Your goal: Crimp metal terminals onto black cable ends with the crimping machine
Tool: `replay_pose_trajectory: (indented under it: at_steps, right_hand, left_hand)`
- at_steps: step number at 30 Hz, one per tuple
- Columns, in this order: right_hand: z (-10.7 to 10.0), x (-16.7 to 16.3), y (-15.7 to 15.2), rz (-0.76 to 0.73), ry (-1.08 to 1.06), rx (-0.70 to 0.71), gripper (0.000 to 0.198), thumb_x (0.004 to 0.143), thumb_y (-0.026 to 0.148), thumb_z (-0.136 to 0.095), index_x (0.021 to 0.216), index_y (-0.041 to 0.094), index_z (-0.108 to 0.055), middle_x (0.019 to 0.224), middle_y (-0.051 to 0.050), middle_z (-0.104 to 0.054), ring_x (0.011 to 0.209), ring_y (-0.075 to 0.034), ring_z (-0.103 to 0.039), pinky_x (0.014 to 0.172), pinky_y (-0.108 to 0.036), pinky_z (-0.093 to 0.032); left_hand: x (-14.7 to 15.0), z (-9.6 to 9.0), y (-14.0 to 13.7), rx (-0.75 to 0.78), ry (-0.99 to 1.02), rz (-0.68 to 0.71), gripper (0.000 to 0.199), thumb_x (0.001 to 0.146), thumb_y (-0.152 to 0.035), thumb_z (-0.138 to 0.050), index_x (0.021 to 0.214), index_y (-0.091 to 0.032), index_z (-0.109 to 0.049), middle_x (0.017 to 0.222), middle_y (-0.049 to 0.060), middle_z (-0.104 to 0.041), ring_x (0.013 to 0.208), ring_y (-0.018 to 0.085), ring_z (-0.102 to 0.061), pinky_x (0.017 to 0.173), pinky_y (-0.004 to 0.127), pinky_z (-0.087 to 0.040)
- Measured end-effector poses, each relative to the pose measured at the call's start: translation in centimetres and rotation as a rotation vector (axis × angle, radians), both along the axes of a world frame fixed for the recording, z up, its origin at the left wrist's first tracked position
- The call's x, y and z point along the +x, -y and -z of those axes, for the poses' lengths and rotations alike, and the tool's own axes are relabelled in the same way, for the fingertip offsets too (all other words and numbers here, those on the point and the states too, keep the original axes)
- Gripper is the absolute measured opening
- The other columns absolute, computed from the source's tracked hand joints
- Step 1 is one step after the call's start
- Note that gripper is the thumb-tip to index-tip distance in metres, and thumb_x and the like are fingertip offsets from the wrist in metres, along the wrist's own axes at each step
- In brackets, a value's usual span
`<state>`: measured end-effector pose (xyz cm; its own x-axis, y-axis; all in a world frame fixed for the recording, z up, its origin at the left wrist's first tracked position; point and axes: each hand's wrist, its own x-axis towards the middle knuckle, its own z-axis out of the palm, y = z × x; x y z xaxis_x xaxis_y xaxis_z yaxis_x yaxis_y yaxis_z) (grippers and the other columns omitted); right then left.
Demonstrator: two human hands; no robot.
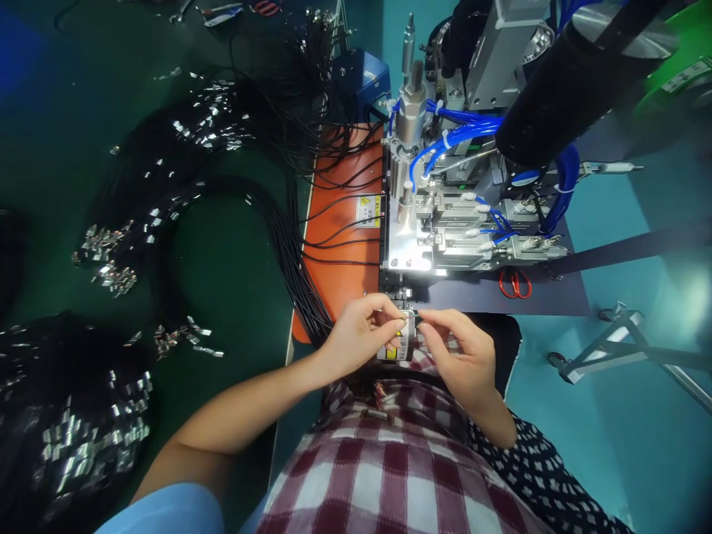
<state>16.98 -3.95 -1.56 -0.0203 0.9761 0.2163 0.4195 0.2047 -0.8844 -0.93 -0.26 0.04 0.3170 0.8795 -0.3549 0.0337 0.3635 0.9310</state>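
Note:
My left hand (364,334) is pinched, thumb against forefinger, on what looks like a thin wire (410,314) at the front edge of the machine. Just across a small gap, my right hand (464,352) has thumb and forefinger close together by the same wire; what lies between them is too small to make out. Beneath my fingers is a white label (401,351) with yellow marks. A bundle of black cables (292,274) runs down to behind my left wrist. Above the hands stands a metal machine (409,248) with cylinders and blue air tubes (464,133).
Several black cables cross the orange board (345,278) into the machine's left side. Large cable bundles with shiny metal ends (114,278) lie on the dark green surface at left. Red-handled scissors (515,284) rest on the dark plate. A wheeled metal frame (606,345) stands at right.

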Motion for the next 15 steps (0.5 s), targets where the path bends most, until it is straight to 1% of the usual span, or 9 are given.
replay_pose_trajectory:
  at_steps: [4,5,6,7,8,10,12,15]
  right_hand:
    - [0.7,0.2,0.4,-0.074,0.106,0.156,0.03,0.087,0.01,-0.063,0.11,0.026,-0.071,0.095,-0.004,-0.075,0.082,-0.019,-0.069,0.075,-0.035,-0.055]
    - [0.9,0.2,0.5,-0.071,0.113,0.168,0.032,0.086,0.01,-0.063,0.112,0.026,-0.07,0.096,-0.004,-0.075,0.084,-0.02,-0.069,0.076,-0.035,-0.055]
    - [0.9,0.2,0.4,-0.045,0.095,0.15,0.032,0.087,0.011,-0.063,0.113,0.026,-0.07,0.097,-0.004,-0.075,0.084,-0.02,-0.07,0.076,-0.035,-0.056]
    - [0.9,0.2,0.4,0.0,0.046,0.097,0.03,0.087,0.013,-0.064,0.113,0.026,-0.07,0.096,-0.004,-0.075,0.08,-0.019,-0.069,0.074,-0.034,-0.056]
    - [0.9,0.2,0.2,0.049,-0.03,0.011,0.025,0.088,0.017,-0.065,0.111,0.025,-0.071,0.092,-0.004,-0.074,0.074,-0.017,-0.069,0.07,-0.033,-0.056]
    - [0.7,0.2,-0.3,0.099,-0.233,-0.214,0.015,0.088,0.026,-0.066,0.101,0.023,-0.071,0.081,-0.002,-0.072,0.059,-0.014,-0.064,0.06,-0.03,-0.055]
    - [0.5,0.0,-0.9,0.07,-0.44,-0.41,0.014,0.086,0.034,-0.069,0.092,0.021,-0.071,0.073,0.0,-0.069,0.049,-0.011,-0.058,0.051,-0.026,-0.052]
    - [0.3,-0.2,-1.7,-0.004,-0.658,-0.586,0.021,0.082,0.04,-0.072,0.085,0.02,-0.069,0.07,0.001,-0.067,0.043,-0.008,-0.053,0.043,-0.022,-0.045]
  left_hand:
    - [0.0,-0.1,0.0,-0.007,0.007,-0.011,0.015,0.08,-0.026,-0.07,0.077,-0.016,-0.06,0.061,-0.001,-0.064,0.055,0.012,-0.065,0.054,0.023,-0.054]
    - [0.0,-0.1,-0.1,-0.007,0.009,-0.014,0.015,0.08,-0.026,-0.07,0.077,-0.016,-0.06,0.061,-0.001,-0.064,0.055,0.012,-0.065,0.054,0.023,-0.054]
    - [0.0,-0.1,-0.1,-0.009,0.014,-0.018,0.016,0.079,-0.026,-0.071,0.077,-0.016,-0.059,0.062,-0.001,-0.064,0.055,0.013,-0.065,0.054,0.023,-0.054]
    - [0.0,0.0,-0.1,-0.013,0.02,-0.022,0.017,0.079,-0.026,-0.071,0.076,-0.015,-0.059,0.063,-0.001,-0.064,0.056,0.013,-0.066,0.054,0.023,-0.054]
    - [0.0,0.0,-0.1,-0.018,0.027,-0.024,0.017,0.078,-0.027,-0.072,0.076,-0.015,-0.059,0.065,0.0,-0.064,0.056,0.013,-0.066,0.054,0.023,-0.054]
    - [0.0,0.0,-0.1,-0.03,0.042,-0.028,0.019,0.076,-0.027,-0.073,0.075,-0.015,-0.059,0.068,0.0,-0.065,0.057,0.013,-0.067,0.054,0.023,-0.054]
    - [0.0,0.0,-0.1,-0.036,0.048,-0.02,0.019,0.076,-0.026,-0.074,0.075,-0.015,-0.059,0.067,0.0,-0.064,0.056,0.013,-0.066,0.054,0.023,-0.054]
    - [0.1,-0.1,-0.1,-0.017,0.044,-0.013,0.017,0.076,-0.025,-0.074,0.074,-0.015,-0.059,0.066,-0.001,-0.064,0.057,0.013,-0.066,0.054,0.023,-0.054]
